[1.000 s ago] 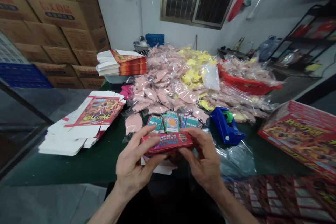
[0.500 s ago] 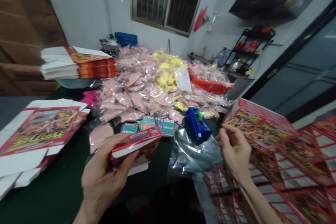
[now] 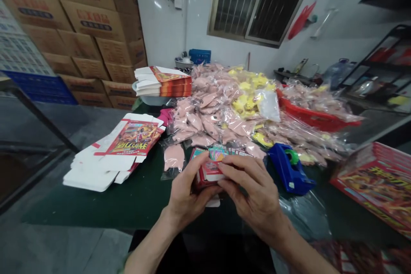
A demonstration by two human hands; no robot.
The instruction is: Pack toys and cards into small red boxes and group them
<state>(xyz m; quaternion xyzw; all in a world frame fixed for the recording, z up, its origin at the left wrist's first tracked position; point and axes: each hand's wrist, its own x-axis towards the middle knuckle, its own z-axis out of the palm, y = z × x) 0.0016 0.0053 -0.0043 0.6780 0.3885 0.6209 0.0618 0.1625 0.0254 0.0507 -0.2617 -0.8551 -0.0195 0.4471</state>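
Observation:
A small red printed cardboard box [image 3: 210, 172] is between my hands, low over the green table. My left hand [image 3: 188, 190] is closed round its left side, thumb on the near face. My right hand [image 3: 253, 188] pinches its right end with thumb and fingers, hiding that end. Just beyond the box lie several teal-bordered cards [image 3: 218, 153], partly covered by my fingers. A pale piece [image 3: 213, 201] shows beneath the box. To the right of my right hand stands a blue tape dispenser [image 3: 290, 169].
Bagged pink pieces [image 3: 205, 115] and yellow pieces [image 3: 250, 94] heap behind. Flat printed boxes [image 3: 125, 150] lie left, with another stack [image 3: 167, 83] behind. A red basket [image 3: 311, 113] holds more bags. Stacked red boxes [image 3: 375, 184] stand right; clear plastic [image 3: 305, 214] lies before them.
My right hand has come from the stacked red boxes at the right to the small box and now grips it. The view has swung left, showing the brown cartons.

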